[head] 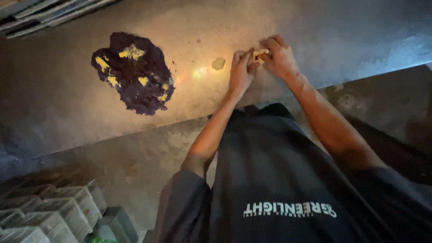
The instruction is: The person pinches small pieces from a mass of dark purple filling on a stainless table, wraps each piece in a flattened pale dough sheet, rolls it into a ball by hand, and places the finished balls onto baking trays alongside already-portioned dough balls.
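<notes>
Both my hands meet over a grey stone counter point(67, 99). My left hand point(241, 71) and my right hand point(279, 56) together pinch a small pale yellow lump point(259, 55) between their fingertips. A second small yellowish lump point(218, 63) lies on the counter just left of my left hand. Further left spreads a flat dark purple-brown mass point(135, 74) with several yellow patches pressed into it.
The counter's front edge runs diagonally below my hands, with a darker ledge point(135, 157) beneath. Stacked pale crates or blocks point(54, 216) stand at the bottom left. Metal slats point(45, 13) lie at the top left. My dark shirt fills the lower middle.
</notes>
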A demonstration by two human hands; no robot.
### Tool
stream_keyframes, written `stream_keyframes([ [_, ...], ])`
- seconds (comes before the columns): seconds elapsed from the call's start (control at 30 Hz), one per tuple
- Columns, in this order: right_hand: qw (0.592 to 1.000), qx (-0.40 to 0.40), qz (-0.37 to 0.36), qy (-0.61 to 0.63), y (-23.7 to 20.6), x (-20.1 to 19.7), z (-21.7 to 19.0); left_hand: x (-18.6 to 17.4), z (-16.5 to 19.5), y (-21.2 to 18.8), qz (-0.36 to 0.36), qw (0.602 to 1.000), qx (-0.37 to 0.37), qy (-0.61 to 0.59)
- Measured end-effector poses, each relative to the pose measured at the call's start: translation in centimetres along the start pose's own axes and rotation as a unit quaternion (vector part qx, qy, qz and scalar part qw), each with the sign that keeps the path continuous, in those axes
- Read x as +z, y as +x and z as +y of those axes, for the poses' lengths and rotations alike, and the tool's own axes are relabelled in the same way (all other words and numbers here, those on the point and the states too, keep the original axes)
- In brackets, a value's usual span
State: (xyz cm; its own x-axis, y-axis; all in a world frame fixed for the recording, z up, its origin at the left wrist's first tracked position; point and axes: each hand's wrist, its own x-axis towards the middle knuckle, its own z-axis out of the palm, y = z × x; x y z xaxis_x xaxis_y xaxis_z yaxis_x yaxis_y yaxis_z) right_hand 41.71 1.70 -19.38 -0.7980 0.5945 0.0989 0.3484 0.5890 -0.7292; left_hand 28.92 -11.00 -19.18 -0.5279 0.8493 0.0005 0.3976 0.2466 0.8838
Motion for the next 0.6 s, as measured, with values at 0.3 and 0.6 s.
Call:
stream_keyframes([
  [0.3, 0.999, 0.011, 0.044, 0.001, -0.8, 0.5, -1.1, -0.2, -0.3, 2.1, -0.002, 0.999, -0.007, -0.047],
  [0.6, 0.998, -0.049, 0.008, 0.025, -0.7, 0.6, -2.7, 0.8, -0.7, 1.7, -0.005, 0.994, -0.108, -0.035],
])
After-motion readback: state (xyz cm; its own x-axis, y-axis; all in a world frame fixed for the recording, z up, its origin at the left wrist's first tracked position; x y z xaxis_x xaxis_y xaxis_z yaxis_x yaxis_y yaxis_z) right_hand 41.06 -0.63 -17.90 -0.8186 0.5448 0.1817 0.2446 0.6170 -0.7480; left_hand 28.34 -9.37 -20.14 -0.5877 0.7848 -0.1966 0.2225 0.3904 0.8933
